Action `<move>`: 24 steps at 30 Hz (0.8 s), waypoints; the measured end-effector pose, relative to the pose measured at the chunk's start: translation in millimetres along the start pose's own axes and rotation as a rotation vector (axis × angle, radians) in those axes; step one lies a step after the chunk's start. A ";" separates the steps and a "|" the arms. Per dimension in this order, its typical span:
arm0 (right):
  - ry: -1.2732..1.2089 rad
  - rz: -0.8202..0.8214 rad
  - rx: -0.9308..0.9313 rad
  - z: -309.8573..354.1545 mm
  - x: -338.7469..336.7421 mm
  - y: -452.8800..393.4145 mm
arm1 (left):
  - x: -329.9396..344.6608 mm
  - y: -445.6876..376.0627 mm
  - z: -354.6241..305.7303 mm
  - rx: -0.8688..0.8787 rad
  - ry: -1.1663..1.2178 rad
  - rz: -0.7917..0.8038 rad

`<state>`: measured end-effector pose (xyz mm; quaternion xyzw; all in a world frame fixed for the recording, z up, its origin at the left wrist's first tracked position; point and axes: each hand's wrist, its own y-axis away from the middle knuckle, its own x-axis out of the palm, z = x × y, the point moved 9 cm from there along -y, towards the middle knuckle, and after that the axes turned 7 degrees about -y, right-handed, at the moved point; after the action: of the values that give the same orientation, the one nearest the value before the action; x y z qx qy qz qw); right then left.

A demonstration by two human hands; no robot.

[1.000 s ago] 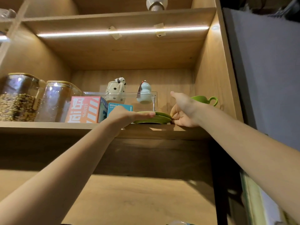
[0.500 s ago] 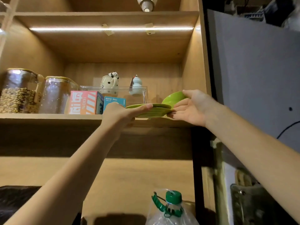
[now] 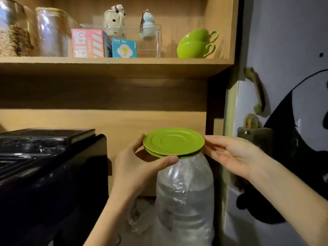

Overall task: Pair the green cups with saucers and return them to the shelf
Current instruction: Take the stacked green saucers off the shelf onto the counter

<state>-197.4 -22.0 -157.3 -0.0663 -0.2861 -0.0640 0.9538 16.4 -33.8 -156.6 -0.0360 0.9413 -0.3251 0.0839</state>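
Note:
Two green saucers (image 3: pixel 173 142) lie stacked one on the other, held level below the shelf. My left hand (image 3: pixel 140 167) grips the stack from its left and front, thumb under the near rim. My right hand (image 3: pixel 230 153) is open at the stack's right rim, fingertips touching its edge. Two green cups (image 3: pixel 195 44) stand nested, tilted, at the right end of the wooden shelf (image 3: pixel 113 65), handles pointing right.
The shelf also carries glass jars (image 3: pixel 32 32), an orange box (image 3: pixel 88 43), a blue box (image 3: pixel 124 47) and a clear bin (image 3: pixel 150 41) with two figurines. A black appliance (image 3: pixel 49 174) is at lower left. A large plastic bottle (image 3: pixel 184 197) stands right under the saucers.
Both hands have lifted the saucer stack off the shelf and brought it down well below it. The nested cups stay on the shelf. The view has tilted downward.

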 end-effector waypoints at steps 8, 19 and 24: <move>-0.036 -0.072 0.167 -116.5 -58.7 34.1 | 3.9 94.5 92.1 -0.185 0.000 0.152; 0.143 -0.153 0.460 -284.0 -138.7 76.0 | -2.5 225.7 215.8 -0.417 -0.078 0.329; 0.181 -0.214 0.534 -340.1 -166.8 82.0 | 1.3 263.2 262.7 -0.537 -0.154 0.406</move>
<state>-139.7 17.2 -538.5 0.2233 -0.2117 -0.0922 0.9470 59.3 13.7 -522.8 0.1068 0.9721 -0.0387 0.2051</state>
